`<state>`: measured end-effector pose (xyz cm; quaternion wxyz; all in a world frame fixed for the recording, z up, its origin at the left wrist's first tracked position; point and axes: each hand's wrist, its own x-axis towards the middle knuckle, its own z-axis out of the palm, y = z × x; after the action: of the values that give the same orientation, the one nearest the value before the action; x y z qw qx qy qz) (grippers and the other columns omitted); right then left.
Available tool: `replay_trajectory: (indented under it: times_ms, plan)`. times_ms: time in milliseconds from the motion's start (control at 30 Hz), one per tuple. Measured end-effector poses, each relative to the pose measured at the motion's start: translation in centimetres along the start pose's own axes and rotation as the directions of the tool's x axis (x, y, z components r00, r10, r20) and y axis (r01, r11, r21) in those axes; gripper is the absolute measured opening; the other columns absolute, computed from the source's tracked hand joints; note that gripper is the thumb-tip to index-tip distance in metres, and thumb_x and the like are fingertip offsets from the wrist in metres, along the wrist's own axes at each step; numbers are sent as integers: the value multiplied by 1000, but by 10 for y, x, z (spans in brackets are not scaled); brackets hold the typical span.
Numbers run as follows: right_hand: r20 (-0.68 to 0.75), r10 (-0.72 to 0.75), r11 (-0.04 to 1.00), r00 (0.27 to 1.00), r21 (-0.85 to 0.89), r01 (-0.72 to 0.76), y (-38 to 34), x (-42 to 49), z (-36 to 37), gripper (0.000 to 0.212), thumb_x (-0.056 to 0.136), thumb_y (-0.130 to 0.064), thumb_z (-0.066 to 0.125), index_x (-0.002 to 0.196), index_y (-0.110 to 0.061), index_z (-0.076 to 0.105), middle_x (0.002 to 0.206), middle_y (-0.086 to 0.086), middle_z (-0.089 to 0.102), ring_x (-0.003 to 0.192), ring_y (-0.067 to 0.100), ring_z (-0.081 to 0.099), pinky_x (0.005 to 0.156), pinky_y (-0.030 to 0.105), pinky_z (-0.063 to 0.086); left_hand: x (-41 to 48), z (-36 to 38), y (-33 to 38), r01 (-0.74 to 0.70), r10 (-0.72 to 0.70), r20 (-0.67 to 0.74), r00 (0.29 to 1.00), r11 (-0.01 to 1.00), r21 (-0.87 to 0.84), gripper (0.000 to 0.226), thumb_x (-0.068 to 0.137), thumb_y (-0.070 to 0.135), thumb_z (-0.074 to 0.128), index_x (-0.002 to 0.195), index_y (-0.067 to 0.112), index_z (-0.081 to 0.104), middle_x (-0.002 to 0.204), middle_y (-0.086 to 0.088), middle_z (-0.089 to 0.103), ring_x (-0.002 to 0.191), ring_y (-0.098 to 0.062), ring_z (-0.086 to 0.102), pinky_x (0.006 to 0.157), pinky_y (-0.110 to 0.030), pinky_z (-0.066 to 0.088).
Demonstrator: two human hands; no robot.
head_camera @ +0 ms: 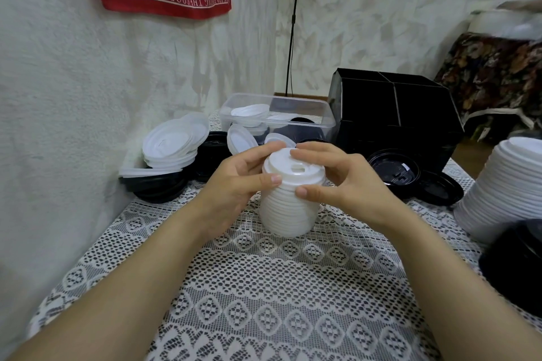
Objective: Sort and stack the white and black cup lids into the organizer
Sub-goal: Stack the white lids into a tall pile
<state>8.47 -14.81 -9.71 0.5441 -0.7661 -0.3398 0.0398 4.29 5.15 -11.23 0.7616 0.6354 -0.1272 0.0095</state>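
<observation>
A tall stack of white lids [289,208] stands at the table's middle. My left hand [234,182] grips its left side, thumb on the upper rim. From the right, my right hand [340,179] holds the top lid, fingers curled over its edge. The black organizer [393,114] with divided compartments stands behind, to the right. Loose black lids [394,168] lie in front of it. A mixed pile of white lids [173,141] and black lids [158,187] sits at the left by the wall.
A clear plastic bin [296,110] holding a few lids stands behind the hands. A large stack of white lids [510,184] and a black lid stack [519,264] sit at the right edge. A lace cloth [264,302] covers the table; the wall is close on the left.
</observation>
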Motion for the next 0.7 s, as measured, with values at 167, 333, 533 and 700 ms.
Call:
replay_trajectory:
  times_ms: [167, 333, 533, 700]
  plan:
    - [15, -7, 999, 1000, -34, 7, 3, -2, 1, 67, 59, -34, 79, 123, -17, 64, 136, -6, 52, 126, 3, 49, 110, 34, 39, 0, 0, -1, 5, -6, 14, 1000, 998, 58, 63, 73, 8, 66, 134, 7, 51, 129, -4, 62, 121, -17, 57, 101, -28, 46]
    - [43, 0, 999, 999, 36, -1, 5, -2, 0, 52, 67, -39, 73, 117, -28, 66, 140, -10, 50, 129, 1, 46, 111, 37, 38, 1, -4, -3, -2, -4, 52, 999, 993, 122, 70, 68, 20, 76, 133, 14, 52, 131, 1, 61, 123, -15, 55, 103, -29, 44]
    - [33, -8, 1000, 999, -19, 9, 8, -2, 2, 58, 66, -44, 75, 120, -28, 65, 142, -10, 51, 131, -2, 44, 112, 34, 37, 1, -7, -3, -12, 6, 36, 999, 984, 178, 65, 64, 27, 77, 126, 21, 58, 127, 1, 64, 120, -17, 57, 100, -33, 47]
    - [33, -15, 997, 999, -75, 18, 10, -2, 2, 56, 65, -51, 73, 118, -36, 64, 143, -10, 49, 132, -1, 42, 113, 37, 36, 2, -9, -4, -16, 11, 27, 1000, 982, 189, 63, 62, 27, 78, 122, 24, 60, 126, 1, 65, 119, -16, 58, 99, -34, 47]
